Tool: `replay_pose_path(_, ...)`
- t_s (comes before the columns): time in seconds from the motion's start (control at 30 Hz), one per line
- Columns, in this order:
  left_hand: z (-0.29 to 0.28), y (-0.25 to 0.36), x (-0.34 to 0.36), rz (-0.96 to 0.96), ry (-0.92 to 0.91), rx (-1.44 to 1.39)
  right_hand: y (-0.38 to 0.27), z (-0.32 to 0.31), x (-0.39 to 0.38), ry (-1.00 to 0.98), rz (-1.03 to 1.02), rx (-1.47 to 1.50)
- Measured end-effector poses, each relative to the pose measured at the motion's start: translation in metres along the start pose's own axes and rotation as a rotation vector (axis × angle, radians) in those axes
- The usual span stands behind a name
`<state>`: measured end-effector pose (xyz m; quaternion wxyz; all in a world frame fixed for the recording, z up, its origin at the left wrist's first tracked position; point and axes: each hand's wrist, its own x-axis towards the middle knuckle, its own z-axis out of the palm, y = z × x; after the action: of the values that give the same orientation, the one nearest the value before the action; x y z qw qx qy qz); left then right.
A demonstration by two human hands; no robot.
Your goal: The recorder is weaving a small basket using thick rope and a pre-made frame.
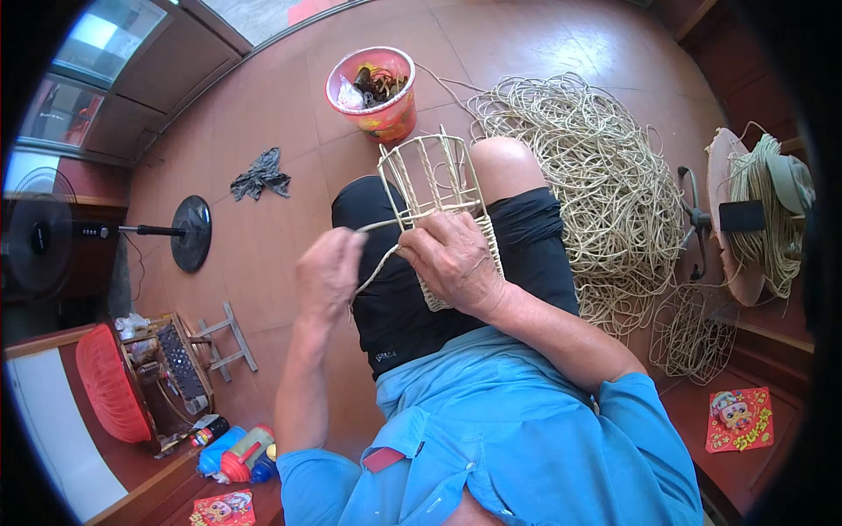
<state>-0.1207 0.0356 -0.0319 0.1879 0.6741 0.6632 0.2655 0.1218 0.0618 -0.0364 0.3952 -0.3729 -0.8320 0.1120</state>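
A half-woven basket [436,186] rests between my thighs. Its far part is a bare frame of rods, and pale cord is woven tightly over the near part. My right hand [452,259] is closed over the middle of it, thumb and fingers pinching at the edge of the weave. To the left, my left hand [329,270] is raised in a slightly blurred fist. A strand of pale cord [379,226] runs taut from its fingers to the basket. A second length of cord [377,270] hangs in a bend below, between my hands.
A big tangled heap of cord [583,175] covers the floor at right. Ahead stands a pink bucket [373,83] with odds and ends. A cord-laden round stool [732,219] is far right, near a wire frame [693,333]. Leftward are a black rag [261,174] and a fan [191,234].
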Motion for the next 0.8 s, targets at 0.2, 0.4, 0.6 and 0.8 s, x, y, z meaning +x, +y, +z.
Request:
replay_pose_path(0.2,-0.134,-0.211,-0.053,-0.311,0.314,0.353,0.004,-0.006,-0.003,0.02,-0.029,0.05)
replay_pose_path(0.4,-0.255,-0.306,-0.112,-1.091,0.303,0.918,0.003,-0.007,-0.006,0.014,-0.02,0.08)
replay_pose_path(0.6,-0.06,-0.105,-0.022,-0.081,0.083,-0.309,0.003,-0.006,-0.006,0.009,-0.016,0.074)
replay_pose_path(0.8,0.014,0.056,0.009,-0.039,-0.15,-0.295,0.004,-0.005,-0.005,0.036,-0.009,0.031)
